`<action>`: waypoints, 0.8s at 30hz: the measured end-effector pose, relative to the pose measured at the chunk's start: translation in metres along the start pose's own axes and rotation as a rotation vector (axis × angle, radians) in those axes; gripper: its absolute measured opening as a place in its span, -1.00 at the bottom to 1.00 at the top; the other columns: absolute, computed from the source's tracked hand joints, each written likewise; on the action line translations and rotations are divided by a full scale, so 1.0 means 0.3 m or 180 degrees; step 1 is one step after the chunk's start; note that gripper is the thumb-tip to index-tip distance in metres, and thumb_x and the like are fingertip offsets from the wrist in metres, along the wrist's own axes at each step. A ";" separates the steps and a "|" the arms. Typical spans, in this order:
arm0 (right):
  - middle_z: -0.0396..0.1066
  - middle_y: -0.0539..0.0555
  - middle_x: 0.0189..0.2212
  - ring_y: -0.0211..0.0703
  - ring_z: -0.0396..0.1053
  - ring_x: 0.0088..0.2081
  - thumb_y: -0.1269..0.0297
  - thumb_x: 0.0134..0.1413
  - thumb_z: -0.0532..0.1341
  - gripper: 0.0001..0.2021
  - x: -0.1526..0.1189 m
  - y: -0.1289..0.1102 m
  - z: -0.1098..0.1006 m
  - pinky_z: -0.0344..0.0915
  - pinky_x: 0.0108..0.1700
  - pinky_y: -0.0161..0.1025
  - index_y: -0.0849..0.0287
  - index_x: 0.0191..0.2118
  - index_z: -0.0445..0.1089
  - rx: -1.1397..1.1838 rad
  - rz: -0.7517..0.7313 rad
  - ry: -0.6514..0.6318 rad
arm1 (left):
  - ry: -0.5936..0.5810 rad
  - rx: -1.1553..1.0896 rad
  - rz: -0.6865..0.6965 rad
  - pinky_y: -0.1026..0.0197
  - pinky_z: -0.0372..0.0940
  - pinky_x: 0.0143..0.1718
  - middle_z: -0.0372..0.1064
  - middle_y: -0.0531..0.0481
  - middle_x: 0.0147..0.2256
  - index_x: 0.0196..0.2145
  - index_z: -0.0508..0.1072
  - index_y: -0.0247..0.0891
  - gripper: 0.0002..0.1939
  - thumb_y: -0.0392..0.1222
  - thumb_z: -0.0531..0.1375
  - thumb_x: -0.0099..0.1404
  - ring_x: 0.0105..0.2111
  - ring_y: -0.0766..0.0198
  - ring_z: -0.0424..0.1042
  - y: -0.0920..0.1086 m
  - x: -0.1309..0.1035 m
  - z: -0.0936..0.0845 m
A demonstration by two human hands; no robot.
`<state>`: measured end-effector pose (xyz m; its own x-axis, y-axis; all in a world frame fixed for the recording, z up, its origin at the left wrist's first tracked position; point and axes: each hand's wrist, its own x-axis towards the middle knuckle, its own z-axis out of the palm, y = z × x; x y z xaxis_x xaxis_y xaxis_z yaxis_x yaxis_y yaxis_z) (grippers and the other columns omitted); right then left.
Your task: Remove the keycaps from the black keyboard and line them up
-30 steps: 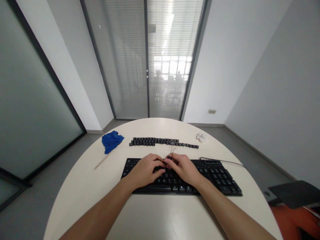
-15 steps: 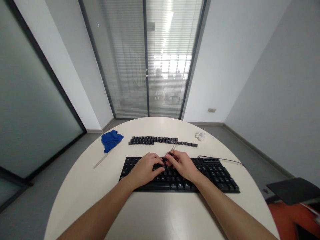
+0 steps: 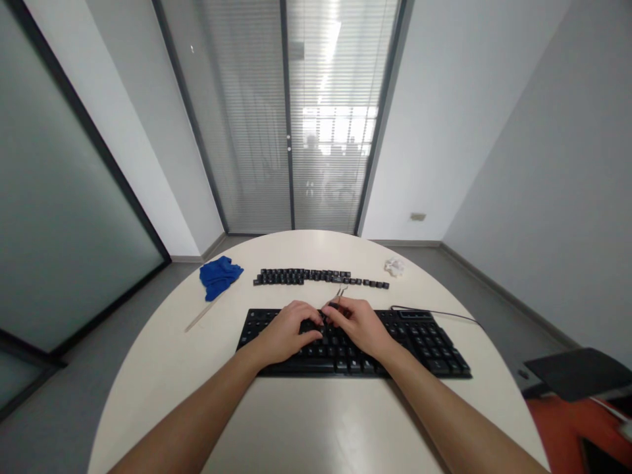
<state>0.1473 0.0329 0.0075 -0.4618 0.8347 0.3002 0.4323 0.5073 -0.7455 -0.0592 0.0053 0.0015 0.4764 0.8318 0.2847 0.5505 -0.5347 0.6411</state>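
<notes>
The left hand is over the keyboard, thumb and fingers parted; whether its fingertips grip anything, I cannot tell. Just beside it, the right hand pinches a wire tool. Beyond, loose keycaps line the counter, between a blue cloth and a crumpled white wad.

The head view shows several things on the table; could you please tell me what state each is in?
Keyboard: flat, partly covered by both hands
Loose keycaps: off the keyboard, lined up in rows
Wire tool: held in the right hand, prongs pointing away
Blue cloth: crumpled
Thin stick: lying flat, one end at the cloth
White wad: scrunched up
Cable: trailing rightward, far end not visible
</notes>
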 end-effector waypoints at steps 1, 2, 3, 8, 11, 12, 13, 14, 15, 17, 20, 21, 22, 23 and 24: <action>0.46 0.01 -0.52 -0.18 0.36 -0.46 0.00 0.23 0.14 -0.66 -0.001 0.000 0.000 0.23 -0.37 -0.28 0.14 -0.36 0.49 0.0009 -0.0002 -0.0016 | 0.0000 -0.0030 -0.0036 0.08 0.23 0.05 0.47 -0.03 -0.17 -0.26 0.47 -0.20 -0.89 -0.28 0.29 0.22 -0.06 0.16 0.36 0.002 0.000 -0.002; 0.47 0.01 -0.51 -0.17 0.37 -0.46 0.00 0.23 0.14 -0.66 -0.001 0.000 0.000 0.23 -0.37 -0.28 0.14 -0.36 0.49 0.0025 0.0011 -0.0024 | 0.0001 -0.0050 -0.0080 0.08 0.23 0.05 0.47 -0.03 -0.17 -0.25 0.47 -0.20 -0.87 -0.30 0.29 0.21 -0.06 0.16 0.36 0.004 -0.001 -0.003; 0.48 0.02 -0.51 -0.17 0.37 -0.46 0.00 0.23 0.14 -0.66 -0.001 0.001 0.001 0.23 -0.37 -0.28 0.15 -0.36 0.49 0.0038 0.0031 -0.0027 | 0.0005 -0.0064 -0.0126 0.08 0.22 0.05 0.47 -0.03 -0.17 -0.25 0.47 -0.20 -0.86 -0.32 0.28 0.21 -0.06 0.15 0.36 0.007 -0.001 -0.004; 0.47 0.03 -0.54 -0.16 0.38 -0.48 -0.04 0.23 0.14 -0.61 0.004 0.011 0.003 0.22 -0.38 -0.27 0.16 -0.42 0.46 0.0017 0.0143 0.0056 | 0.0062 -0.0250 -0.0280 0.09 0.24 0.04 0.47 -0.04 -0.17 -0.14 0.42 -0.21 -0.73 -0.34 0.29 0.18 -0.09 0.16 0.41 0.019 -0.005 -0.005; 0.48 0.03 -0.54 -0.15 0.39 -0.48 -0.03 0.23 0.13 -0.62 0.006 0.021 0.006 0.23 -0.37 -0.27 0.16 -0.42 0.45 0.0040 0.0187 0.0094 | 0.0084 -0.0180 -0.0162 0.09 0.24 0.04 0.47 -0.04 -0.16 -0.06 0.38 -0.21 -0.66 -0.30 0.29 0.20 -0.10 0.16 0.42 0.022 -0.007 -0.005; 0.48 0.03 -0.53 -0.15 0.40 -0.47 -0.03 0.24 0.12 -0.61 0.007 0.024 0.007 0.23 -0.37 -0.26 0.16 -0.42 0.45 0.0044 0.0199 0.0103 | 0.0093 -0.0069 -0.0092 0.08 0.24 0.04 0.47 -0.05 -0.15 -0.06 0.39 -0.20 -0.68 -0.28 0.28 0.22 -0.09 0.16 0.42 0.022 -0.008 -0.004; 0.48 0.04 -0.53 -0.15 0.40 -0.47 -0.03 0.24 0.12 -0.61 0.007 0.028 0.008 0.23 -0.37 -0.26 0.16 -0.41 0.45 0.0044 0.0214 0.0114 | 0.0094 0.0073 -0.0009 0.08 0.24 0.04 0.47 -0.04 -0.14 -0.07 0.40 -0.19 -0.72 -0.26 0.27 0.24 -0.08 0.15 0.41 0.023 -0.008 -0.003; 0.49 0.04 -0.53 -0.15 0.39 -0.48 -0.04 0.24 0.12 -0.60 0.007 0.031 0.009 0.23 -0.38 -0.26 0.16 -0.41 0.45 0.0043 0.0234 0.0125 | 0.0083 0.0236 0.0082 0.08 0.23 0.04 0.47 -0.03 -0.14 -0.09 0.42 -0.18 -0.76 -0.25 0.25 0.27 -0.08 0.15 0.40 0.025 -0.008 -0.002; 0.49 0.05 -0.53 -0.15 0.39 -0.48 -0.04 0.24 0.11 -0.60 0.007 0.033 0.009 0.23 -0.38 -0.26 0.17 -0.41 0.45 0.0042 0.0257 0.0136 | 0.0063 0.0409 0.0175 0.08 0.22 0.04 0.48 -0.02 -0.13 -0.12 0.44 -0.17 -0.81 -0.25 0.23 0.29 -0.07 0.16 0.39 0.027 -0.009 -0.001; 0.49 0.05 -0.53 -0.15 0.39 -0.49 -0.05 0.23 0.12 -0.60 0.007 0.036 0.011 0.23 -0.39 -0.27 0.17 -0.41 0.45 0.0048 0.0302 0.0149 | 0.0014 0.0730 0.0330 0.07 0.21 0.04 0.49 -0.01 -0.14 -0.15 0.46 -0.17 -0.86 -0.24 0.19 0.33 -0.07 0.15 0.38 0.032 -0.009 0.002; 0.49 0.04 -0.53 -0.15 0.40 -0.48 -0.04 0.23 0.12 -0.61 0.006 0.036 0.013 0.24 -0.38 -0.28 0.17 -0.41 0.44 0.0078 0.0332 0.0160 | -0.0006 0.1067 0.0464 0.06 0.24 0.02 0.49 -0.03 -0.14 -0.13 0.46 -0.19 -0.86 -0.24 0.16 0.36 -0.08 0.15 0.39 0.039 -0.011 0.006; 0.50 0.04 -0.53 -0.15 0.40 -0.47 -0.02 0.24 0.12 -0.61 0.006 0.035 0.013 0.25 -0.38 -0.28 0.17 -0.42 0.44 0.0087 0.0335 0.0167 | 0.0000 0.1154 0.0508 0.06 0.25 0.01 0.49 -0.03 -0.13 -0.12 0.46 -0.19 -0.85 -0.24 0.15 0.37 -0.08 0.15 0.39 0.041 -0.012 0.008; 0.50 0.04 -0.53 -0.16 0.41 -0.47 -0.01 0.24 0.12 -0.62 0.007 0.033 0.014 0.25 -0.38 -0.28 0.17 -0.42 0.44 0.0096 0.0337 0.0174 | 0.0009 0.1245 0.0564 0.05 0.26 0.01 0.49 -0.04 -0.11 -0.11 0.45 -0.19 -0.84 -0.25 0.14 0.38 -0.07 0.15 0.39 0.043 -0.013 0.009; 0.50 0.04 -0.52 -0.16 0.41 -0.47 0.00 0.24 0.12 -0.62 0.007 0.032 0.014 0.25 -0.37 -0.28 0.17 -0.42 0.44 0.0100 0.0342 0.0188 | 0.0020 0.1340 0.0626 0.05 0.27 0.01 0.48 -0.04 -0.08 -0.10 0.45 -0.19 -0.83 -0.25 0.12 0.38 -0.05 0.15 0.38 0.045 -0.014 0.009; 0.50 0.03 -0.53 -0.16 0.42 -0.47 0.00 0.24 0.12 -0.63 0.008 0.031 0.014 0.25 -0.37 -0.28 0.17 -0.42 0.43 0.0102 0.0350 0.0203 | 0.0031 0.1435 0.0692 0.05 0.28 0.01 0.47 -0.04 -0.05 -0.09 0.45 -0.19 -0.83 -0.26 0.12 0.39 -0.04 0.15 0.38 0.047 -0.015 0.010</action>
<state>0.1471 0.0386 -0.0011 -0.3625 0.8973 0.2520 0.4522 0.4058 -0.7942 -0.0516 -0.0064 0.0072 0.6079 0.6941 0.3855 0.6816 -0.7053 0.1950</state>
